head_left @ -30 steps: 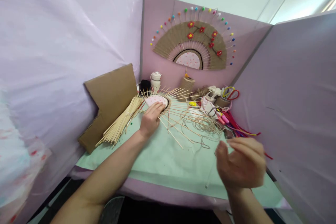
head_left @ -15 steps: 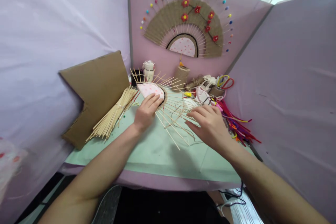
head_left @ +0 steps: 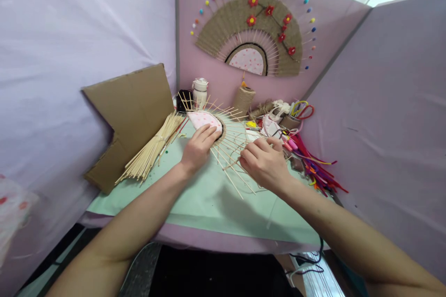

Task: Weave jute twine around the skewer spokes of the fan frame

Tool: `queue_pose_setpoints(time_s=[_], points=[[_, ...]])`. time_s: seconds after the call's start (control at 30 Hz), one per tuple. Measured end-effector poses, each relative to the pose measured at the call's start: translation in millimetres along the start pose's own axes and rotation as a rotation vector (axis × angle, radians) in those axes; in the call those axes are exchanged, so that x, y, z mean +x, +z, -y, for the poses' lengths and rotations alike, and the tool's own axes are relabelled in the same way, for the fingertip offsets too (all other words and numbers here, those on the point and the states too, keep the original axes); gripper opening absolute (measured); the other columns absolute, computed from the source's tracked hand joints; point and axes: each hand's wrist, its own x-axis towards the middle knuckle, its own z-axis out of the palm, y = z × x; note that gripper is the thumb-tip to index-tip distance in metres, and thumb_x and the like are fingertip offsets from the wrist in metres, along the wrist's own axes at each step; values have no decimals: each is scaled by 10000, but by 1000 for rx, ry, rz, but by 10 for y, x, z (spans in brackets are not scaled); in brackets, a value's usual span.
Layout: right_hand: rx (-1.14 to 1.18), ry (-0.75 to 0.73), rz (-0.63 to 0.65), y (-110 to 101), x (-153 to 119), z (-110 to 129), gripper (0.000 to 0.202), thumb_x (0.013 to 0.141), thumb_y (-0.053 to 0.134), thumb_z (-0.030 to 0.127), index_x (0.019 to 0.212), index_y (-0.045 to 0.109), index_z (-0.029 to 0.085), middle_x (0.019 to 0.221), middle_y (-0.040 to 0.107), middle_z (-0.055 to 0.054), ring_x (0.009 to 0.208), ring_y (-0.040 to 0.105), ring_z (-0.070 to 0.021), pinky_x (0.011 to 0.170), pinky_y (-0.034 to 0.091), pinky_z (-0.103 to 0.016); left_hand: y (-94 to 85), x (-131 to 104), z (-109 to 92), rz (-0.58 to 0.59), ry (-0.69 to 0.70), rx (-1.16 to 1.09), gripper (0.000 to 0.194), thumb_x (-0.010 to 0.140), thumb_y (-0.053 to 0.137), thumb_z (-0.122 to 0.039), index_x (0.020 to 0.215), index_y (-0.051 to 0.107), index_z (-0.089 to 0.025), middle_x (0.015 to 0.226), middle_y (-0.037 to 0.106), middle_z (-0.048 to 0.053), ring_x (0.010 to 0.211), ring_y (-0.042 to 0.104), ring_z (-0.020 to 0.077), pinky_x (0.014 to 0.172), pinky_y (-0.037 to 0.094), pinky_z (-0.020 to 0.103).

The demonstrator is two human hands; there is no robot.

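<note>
A fan frame of thin wooden sticks spreads from a half-round base (head_left: 201, 119) covered in white cloth with pinkish-red dots and edged in brown and black. My left hand (head_left: 199, 151) grips this base at its near edge, fingers lying over the cloth and thumb hidden. On the right side of the fan, my right hand (head_left: 264, 163) is closed, with its fingers curled at the outer sticks. A strand of thin twine (head_left: 230, 164) crosses the near sticks and runs to these fingers, which hide its end.
A finished-looking fan (head_left: 249, 14) with red flowers hangs on the pink back panel. Left lie a stick bundle (head_left: 153, 151) and folded cardboard (head_left: 135, 106). Behind stand a white bottle (head_left: 200, 90) and a twine spool (head_left: 244, 101). Colourful pipe cleaners (head_left: 313, 162) lie right.
My right hand has curled its fingers from a looser, spread pose and moved slightly left along the sticks. My left hand keeps its place on the fan base. The whole view has shifted a little.
</note>
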Motion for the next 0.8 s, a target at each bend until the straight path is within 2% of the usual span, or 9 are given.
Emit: queue_pose_setpoints(time_s=[0.27, 0.37, 0.43, 0.5, 0.6, 0.8], points=[[-27, -19, -26, 54, -30, -2, 283, 945, 505, 137, 680, 574, 206, 655, 591, -8, 751, 476, -183, 795, 266, -384, 7, -6, 7, 0, -11, -11, 425, 965, 369, -99, 1281, 637, -194, 1291, 673, 97, 1330, 512, 227, 1117, 442, 459], [-4, 10, -11, 14, -33, -1, 205, 945, 558, 208, 747, 608, 197, 720, 653, -22, 775, 510, -192, 775, 258, -384, 9, -12, 25, 1, -16, -1, 426, 966, 375, -101, 1294, 630, -194, 1296, 672, 98, 1331, 513, 231, 1111, 450, 466], [32, 33, 23, -32, -45, -9, 124, 922, 625, 293, 876, 640, 178, 813, 697, -47, 814, 540, -210, 779, 261, -385, 8, -10, 39, -4, -20, 3, 429, 964, 382, -98, 1303, 625, -199, 1298, 671, 98, 1324, 523, 230, 1110, 454, 469], [73, 66, 37, -87, -74, -24, 254, 883, 686, 339, 1042, 631, 149, 895, 720, -70, 858, 570, -228, 796, 272, -382, 0, -1, 52, -29, -12, 6, 426, 962, 390, -93, 1297, 630, -197, 1290, 675, 101, 1314, 536, 230, 1106, 460, 467], [125, 154, -12, -176, -156, -55, 448, 854, 727, 341, 1218, 565, 137, 999, 731, -94, 921, 610, -242, 847, 293, -380, -24, 27, 59, -82, 7, 5, 403, 962, 410, -96, 1276, 646, -188, 1266, 688, 110, 1299, 554, 235, 1094, 471, 468], [226, 390, -191, -352, -473, -101, 462, 841, 730, 388, 1235, 575, 205, 1146, 694, -122, 1053, 631, -282, 921, 341, -415, -86, 81, 21, -151, 10, -53, 336, 980, 468, -177, 1261, 651, -208, 1271, 686, 107, 1278, 578, 235, 1075, 487, 475]])
